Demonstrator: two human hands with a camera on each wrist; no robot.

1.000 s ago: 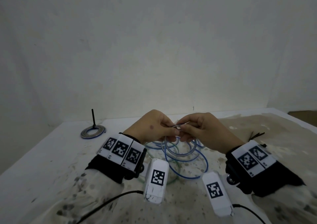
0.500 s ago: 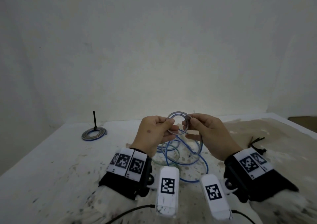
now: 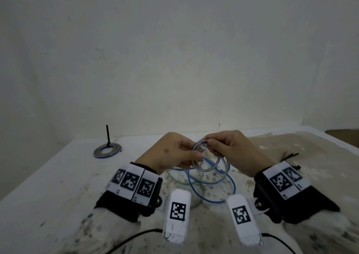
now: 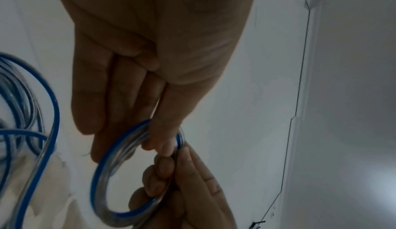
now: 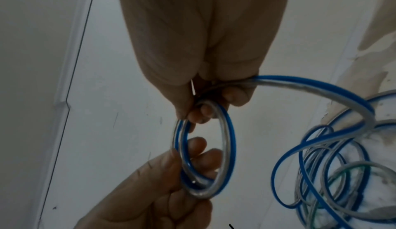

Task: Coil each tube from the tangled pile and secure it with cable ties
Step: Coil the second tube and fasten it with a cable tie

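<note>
A small coil (image 3: 196, 149) of clear tube with a blue stripe is held in the air between both hands. My left hand (image 3: 195, 157) pinches its lower left side with thumb and fingers. My right hand (image 3: 210, 146) pinches its top right side. In the left wrist view the coil (image 4: 100, 173) hangs below my left thumb. In the right wrist view the coil (image 5: 227, 148) shows a couple of turns, and the same tube (image 5: 310, 87) trails from my right hand down to the tangled pile (image 5: 332, 165). The pile (image 3: 213, 181) of blue-striped and greenish tubes lies on the table under the hands.
A finished tube coil (image 3: 107, 151) with a black cable tie (image 3: 107, 135) standing up lies at the far left of the white table (image 3: 58, 176). Loose black cable ties (image 3: 291, 155) lie at the right. A stained cloth (image 3: 320, 152) covers the right side; a wall stands behind.
Both hands rose from the pile with the tube and formed it into a small loop. The loop now has more than one turn and sits tilted between the hands.
</note>
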